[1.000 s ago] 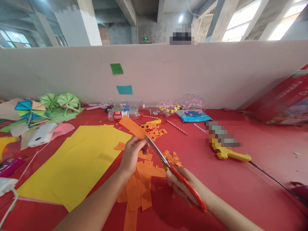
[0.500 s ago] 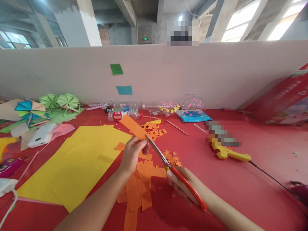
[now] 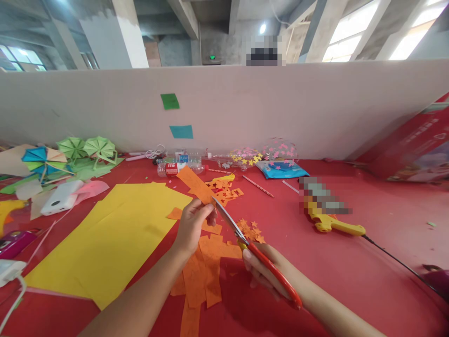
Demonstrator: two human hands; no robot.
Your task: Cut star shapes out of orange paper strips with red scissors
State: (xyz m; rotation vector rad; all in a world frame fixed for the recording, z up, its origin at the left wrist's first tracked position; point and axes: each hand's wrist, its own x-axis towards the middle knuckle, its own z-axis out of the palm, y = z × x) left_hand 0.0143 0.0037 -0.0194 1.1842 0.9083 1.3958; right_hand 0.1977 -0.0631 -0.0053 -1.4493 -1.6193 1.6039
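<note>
One strip is pinched up in the left hand, right hand wrapped round scissors at its edge, so looks like some stars are done on the tabletop and plenty of orange paper is left.

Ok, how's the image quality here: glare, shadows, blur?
Head view: windows at upper right blown out; head view: pale sheen on the red table at right, soft shadow below the right hand; head view: pixelated block beside the yellow tool; head view: scissors fairly sharp.
</note>
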